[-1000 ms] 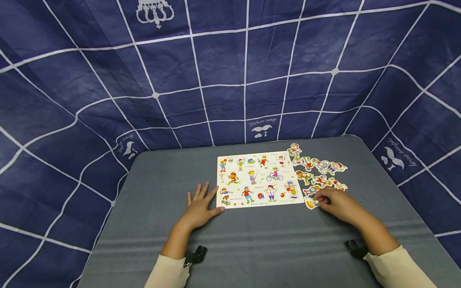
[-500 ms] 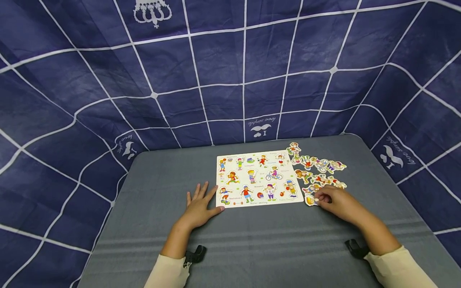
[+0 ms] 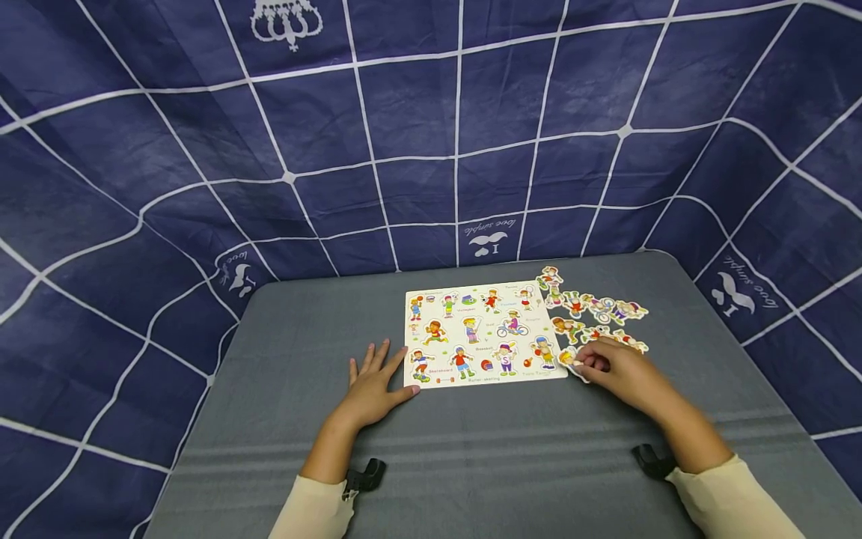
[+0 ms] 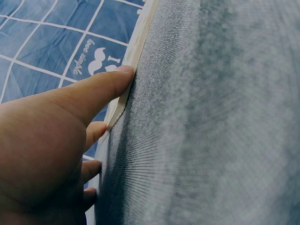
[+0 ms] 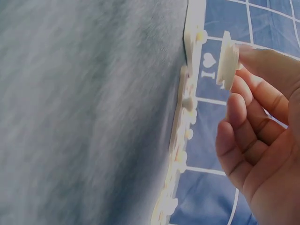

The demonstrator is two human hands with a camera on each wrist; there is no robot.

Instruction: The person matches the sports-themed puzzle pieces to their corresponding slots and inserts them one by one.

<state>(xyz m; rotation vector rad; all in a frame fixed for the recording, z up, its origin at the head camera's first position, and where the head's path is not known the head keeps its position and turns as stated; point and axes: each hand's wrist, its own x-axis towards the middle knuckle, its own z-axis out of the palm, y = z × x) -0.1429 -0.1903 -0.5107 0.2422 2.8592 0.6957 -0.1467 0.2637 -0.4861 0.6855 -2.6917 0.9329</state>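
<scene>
A cream wooden puzzle board [image 3: 441, 355] with printed children playing sports lies on the grey table. My left hand [image 3: 370, 393] rests flat at its left side, fingers spread; in the left wrist view the thumb [image 4: 110, 82] touches the board's edge. My right hand [image 3: 622, 374] pinches a puzzle piece [image 3: 569, 357] near the board's lower right corner. The right wrist view shows that puzzle piece [image 5: 227, 63] raised off the table, held between thumb and fingertips; its picture faces away there.
Several loose puzzle pieces [image 3: 575, 303] with small knobs lie in rows to the right of the board, some close to its edge. Blue curtain [image 3: 424, 195] with white grid lines surrounds the grey table [image 3: 471, 449] behind and at the sides.
My right hand has lifted the puzzle piece from beside the board's lower right corner and shifted slightly left and away from me with it. The left hand has stayed in place.
</scene>
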